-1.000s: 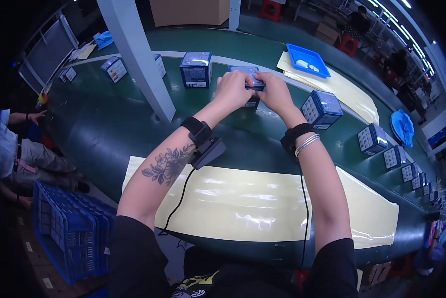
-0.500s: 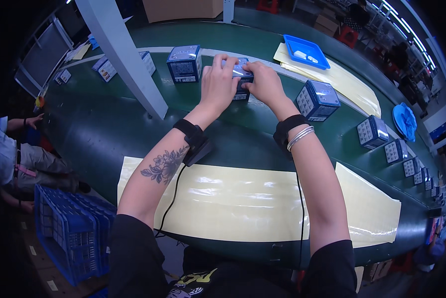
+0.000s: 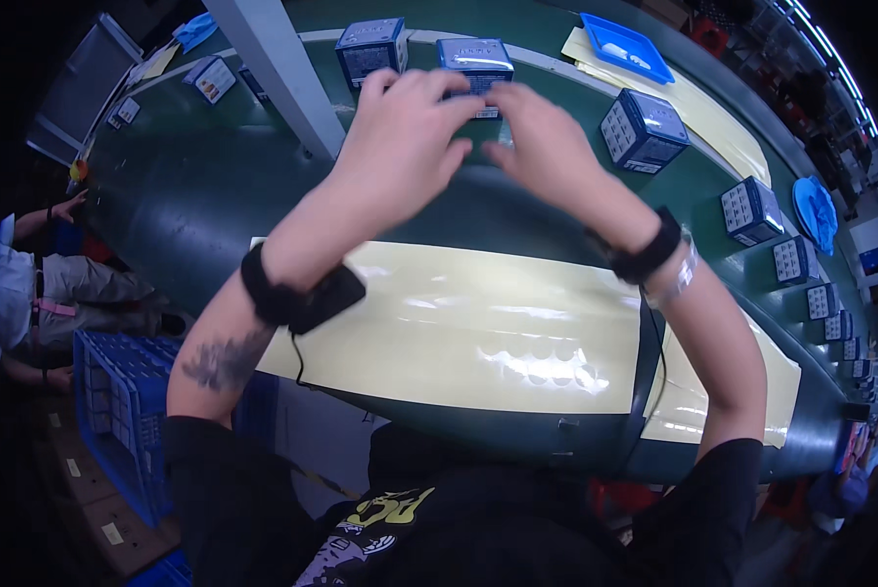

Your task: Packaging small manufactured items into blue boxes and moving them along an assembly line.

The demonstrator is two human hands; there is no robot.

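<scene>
Head view: hands loose before a closed blue box, line stretching on both sides

Nearest the wearer, a glossy pale-yellow rectangular sheet (image 3: 410, 342) lies on the green work surface (image 3: 194, 205), round outlines catching the glare toward its right end, suggesting the supply is not used up. Above it, the bare left hand (image 3: 405, 137) and right hand (image 3: 547, 147) are free of any load, fingers parted and loosely curled; whether a fingertip brushes the carton behind cannot be told.

That carton, a shiny dark-blue cardboard box (image 3: 474, 61), stands upright just beyond the fingers, its top shut. Work on it looks finished or nearly so, though blur and fingers hide its lower front.

Another closed blue box (image 3: 370, 54) stands to its left, and a row of blue cardboard boxes (image 3: 645, 132) recedes to the right; which are handled and which waiting cannot be judged. Farther back sits a shallow blue plastic tray (image 3: 620, 34).
</scene>
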